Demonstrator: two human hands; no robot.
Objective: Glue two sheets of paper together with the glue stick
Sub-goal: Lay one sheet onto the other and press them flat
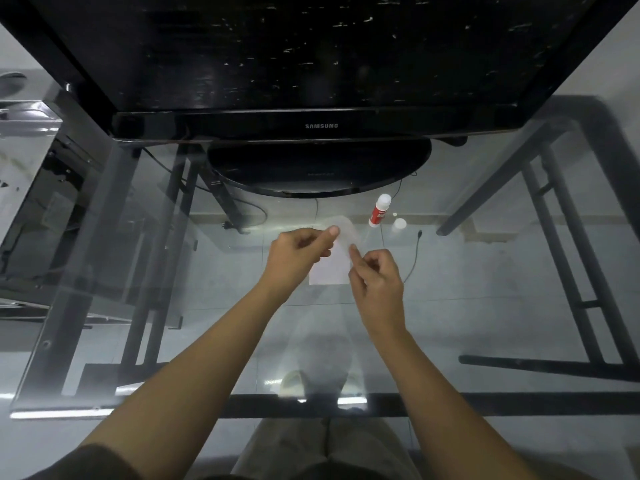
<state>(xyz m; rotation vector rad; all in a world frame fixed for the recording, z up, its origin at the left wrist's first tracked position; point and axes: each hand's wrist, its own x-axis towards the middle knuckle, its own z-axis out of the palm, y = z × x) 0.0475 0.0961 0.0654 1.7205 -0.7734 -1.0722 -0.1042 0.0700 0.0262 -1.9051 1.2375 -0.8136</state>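
A thin white paper sheet (341, 233) arches upward in a soft curl, translucent against the light, above a second flat white sheet (330, 271) lying on the clear glass tabletop (485, 271). The left hand (298, 252) pinches the curled sheet's upper left edge between thumb and forefinger, the other fingers folded in. The right hand (377, 278) grips its lower right edge, forefinger extended against the paper, remaining fingers curled. Just beyond the hands, the glue stick (380, 210), a smooth cylinder with a red label and white cap, lies on the glass near the glossy black oval base of a Samsung monitor (318, 126).
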